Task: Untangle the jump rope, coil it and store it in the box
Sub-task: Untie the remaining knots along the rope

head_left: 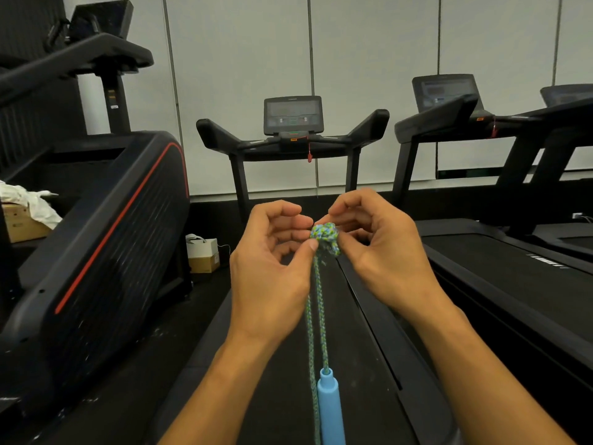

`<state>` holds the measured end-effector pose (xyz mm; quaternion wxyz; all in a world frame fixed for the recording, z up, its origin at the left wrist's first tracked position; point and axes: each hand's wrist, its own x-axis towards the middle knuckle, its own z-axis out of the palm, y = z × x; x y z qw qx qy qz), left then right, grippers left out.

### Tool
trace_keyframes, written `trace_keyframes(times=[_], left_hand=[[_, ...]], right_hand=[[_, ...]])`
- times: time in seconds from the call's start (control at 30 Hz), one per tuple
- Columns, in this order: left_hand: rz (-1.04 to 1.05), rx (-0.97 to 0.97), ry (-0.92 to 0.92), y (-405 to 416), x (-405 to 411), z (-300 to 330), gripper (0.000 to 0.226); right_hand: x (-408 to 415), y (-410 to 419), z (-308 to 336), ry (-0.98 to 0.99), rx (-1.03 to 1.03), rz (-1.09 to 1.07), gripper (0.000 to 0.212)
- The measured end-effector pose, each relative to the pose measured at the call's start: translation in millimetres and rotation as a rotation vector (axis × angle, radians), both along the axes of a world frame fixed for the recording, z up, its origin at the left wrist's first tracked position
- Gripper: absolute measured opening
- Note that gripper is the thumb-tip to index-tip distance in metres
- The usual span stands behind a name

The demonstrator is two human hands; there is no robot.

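Note:
A braided green-and-blue jump rope is bunched into a tight knot [324, 236] held up between both hands. My left hand [272, 268] pinches the knot's lower left with thumb and fingertips. My right hand [382, 248] grips its right side with thumb and forefinger. Two strands of rope [316, 303] hang straight down from the knot. One strand ends in a light blue plastic handle [330, 409] dangling at the bottom of the view. The second handle is out of sight.
A treadmill belt [288, 364] runs below my arms toward its console [293, 115]. Another treadmill [500, 268] stands on the right, a large black machine [96, 236] on the left. Small cardboard boxes [203, 256] sit on the floor, another box [19, 223] at far left.

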<state>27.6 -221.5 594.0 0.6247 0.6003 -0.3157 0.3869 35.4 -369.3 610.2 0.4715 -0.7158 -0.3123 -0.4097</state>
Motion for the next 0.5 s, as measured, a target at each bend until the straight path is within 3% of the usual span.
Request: trace_keyframes(times=[0.2, 0.5], left_hand=[[0.047, 0.078, 0.079, 3.2, 0.7, 0.1, 0.043], [0.087, 0.101, 0.116, 0.4, 2.1, -2.6, 0.043]], right_hand=[[-3.1, -3.0, 0.6, -0.026, -0.133, -0.091, 0.025], [-2.7, -2.6, 1.2, -0.015, -0.115, -0.07, 0.028]])
